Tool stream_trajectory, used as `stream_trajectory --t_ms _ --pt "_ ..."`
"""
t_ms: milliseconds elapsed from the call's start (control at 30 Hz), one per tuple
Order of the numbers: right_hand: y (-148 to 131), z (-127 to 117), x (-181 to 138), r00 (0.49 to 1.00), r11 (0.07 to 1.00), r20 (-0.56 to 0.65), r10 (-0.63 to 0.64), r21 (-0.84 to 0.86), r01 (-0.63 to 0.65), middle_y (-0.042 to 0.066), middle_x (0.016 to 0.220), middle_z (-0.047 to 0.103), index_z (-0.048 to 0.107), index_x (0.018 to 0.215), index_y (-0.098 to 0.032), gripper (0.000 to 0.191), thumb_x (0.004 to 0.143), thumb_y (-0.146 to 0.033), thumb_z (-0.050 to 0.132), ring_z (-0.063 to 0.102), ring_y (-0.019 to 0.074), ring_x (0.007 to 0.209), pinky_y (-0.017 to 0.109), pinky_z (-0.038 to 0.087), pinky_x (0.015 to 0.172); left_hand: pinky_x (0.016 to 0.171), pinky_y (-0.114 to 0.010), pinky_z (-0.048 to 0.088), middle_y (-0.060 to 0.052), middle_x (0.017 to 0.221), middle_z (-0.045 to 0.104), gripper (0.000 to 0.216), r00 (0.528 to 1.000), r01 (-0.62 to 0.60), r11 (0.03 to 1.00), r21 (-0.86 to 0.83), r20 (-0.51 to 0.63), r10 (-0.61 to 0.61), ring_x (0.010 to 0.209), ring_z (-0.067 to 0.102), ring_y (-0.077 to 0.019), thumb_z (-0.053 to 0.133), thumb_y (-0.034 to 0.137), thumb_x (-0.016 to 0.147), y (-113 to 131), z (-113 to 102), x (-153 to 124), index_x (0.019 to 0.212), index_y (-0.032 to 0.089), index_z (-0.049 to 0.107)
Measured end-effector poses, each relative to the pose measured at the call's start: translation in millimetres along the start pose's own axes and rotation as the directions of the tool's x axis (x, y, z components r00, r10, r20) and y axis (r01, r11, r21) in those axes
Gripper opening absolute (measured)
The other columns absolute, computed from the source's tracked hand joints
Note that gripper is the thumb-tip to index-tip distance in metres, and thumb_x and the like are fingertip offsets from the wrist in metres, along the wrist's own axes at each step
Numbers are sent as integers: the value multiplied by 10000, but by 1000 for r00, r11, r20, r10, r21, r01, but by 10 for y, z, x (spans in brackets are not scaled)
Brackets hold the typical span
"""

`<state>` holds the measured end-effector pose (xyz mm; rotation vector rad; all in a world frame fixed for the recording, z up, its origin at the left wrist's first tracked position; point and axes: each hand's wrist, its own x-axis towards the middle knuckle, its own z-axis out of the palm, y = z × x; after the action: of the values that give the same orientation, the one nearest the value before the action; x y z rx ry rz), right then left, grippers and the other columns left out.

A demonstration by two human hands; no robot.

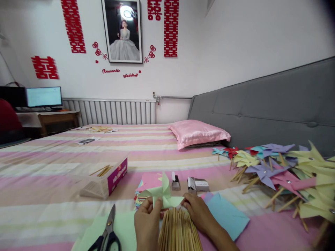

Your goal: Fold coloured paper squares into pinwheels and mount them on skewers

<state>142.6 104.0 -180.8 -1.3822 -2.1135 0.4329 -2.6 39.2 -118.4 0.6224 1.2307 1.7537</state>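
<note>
A pale green paper pinwheel [167, 199] is held up between my two hands above a bundle of thin wooden sticks [179, 232]. My left hand [149, 216] pinches its left side between thumb and fingers. At the tip of its right blade, the fingers of my right hand [196, 209] are closed on the paper. Behind the pinwheel lies a stack of coloured paper [149, 183], partly hidden by it. Scissors [107, 233] with dark handles rest on pale green paper [89, 232], left of my left hand. Light blue paper [227, 214] lies beside my right forearm.
Many finished pinwheels [267, 172] on sticks are heaped at the right. A clear plastic box [96, 186] with several sticks stands at the left. Two small boxes [176, 182] sit beyond my hands. A pink pillow [200, 132] lies near the grey headboard [267, 108].
</note>
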Motion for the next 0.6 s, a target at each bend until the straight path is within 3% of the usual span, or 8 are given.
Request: stream_trajectory --t_ms 367,600 --pt "-92 -78 -48 997 995 -80 0 102 8 35 735 653 624 684 -185 167 723 -102 485 558 204 753 291 358 698 477 -206 433 18 470 640 139 1000 7 1000 3 -6 -7 485 579 -143 703 256 525 -28 -12 14 563 147 627" --pt "-239 -489 -15 961 945 -269 59 325 33 50 812 635 557 815 -170 166 845 -259 420 583 197 810 282 417 723 490 -203 417 14 490 649 157 999 13 999 41 39 -14 484 569 -132 711 270 538 -49 -48 59 583 139 637"
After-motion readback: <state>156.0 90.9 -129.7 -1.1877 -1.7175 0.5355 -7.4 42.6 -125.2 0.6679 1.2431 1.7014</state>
